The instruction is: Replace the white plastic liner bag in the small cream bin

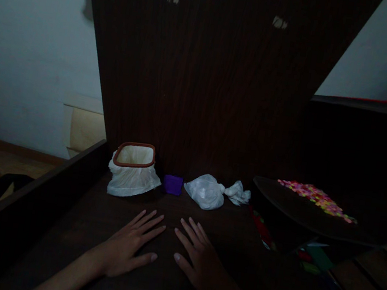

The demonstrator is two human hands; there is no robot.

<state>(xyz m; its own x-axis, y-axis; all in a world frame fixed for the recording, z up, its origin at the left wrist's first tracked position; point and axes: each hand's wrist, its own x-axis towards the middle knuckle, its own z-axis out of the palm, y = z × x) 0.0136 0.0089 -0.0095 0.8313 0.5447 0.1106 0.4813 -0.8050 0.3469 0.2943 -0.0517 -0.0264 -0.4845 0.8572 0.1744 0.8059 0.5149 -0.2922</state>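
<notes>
My left hand (pixel 132 245) lies palm down on the dark wooden surface (pixel 158 285), fingers spread and nothing in it. Beside it, my right hand (pixel 197 257) rests the same way, also with its fingers apart. Beyond the left hand stands a small bin (pixel 133 179) with a brown rim and a whitish liner folded over its outside. A folded purple packet or cloth (pixel 173 184), its kind unclear, sits to the right of the bin. Past the right hand lies a knotted white plastic bag (pixel 205 191), its gathered end pointing right.
A tall dark wooden panel (pixel 206 79) rises behind the things. At right, a dark curved shelf (pixel 289 205) carries a strip of pink and yellow flower-like pieces (pixel 316 199), with red and green items below. A raised wooden edge (pixel 25 200) runs along the left.
</notes>
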